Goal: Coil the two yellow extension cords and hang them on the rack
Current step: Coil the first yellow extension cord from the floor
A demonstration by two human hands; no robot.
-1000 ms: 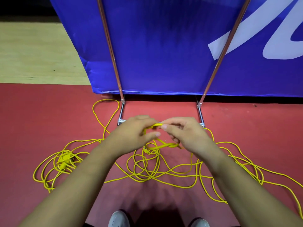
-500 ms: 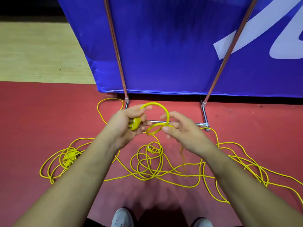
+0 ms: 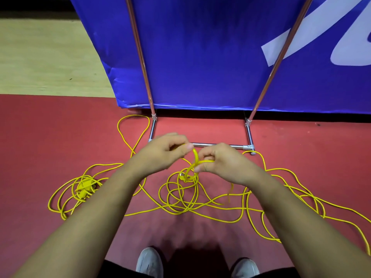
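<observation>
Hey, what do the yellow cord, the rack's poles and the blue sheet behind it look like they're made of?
yellow cord: probably a plastic or rubber jacket, smooth and slightly glossy, bending into tight loops.
rack uprights: metal tubing with a coppery shine.
base bar: chrome-like metal with bright highlights.
blue sheet: thin plastic or coated fabric, creased at its corner.

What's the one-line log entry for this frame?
stage: first loop | left hand: pinches yellow cord | right hand: pinches same cord | rest: tangled on floor

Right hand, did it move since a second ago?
Yes. The right hand came a little nearer the person: it covered much of the rack's bottom bar before, and now only its knuckles overlap it.
</observation>
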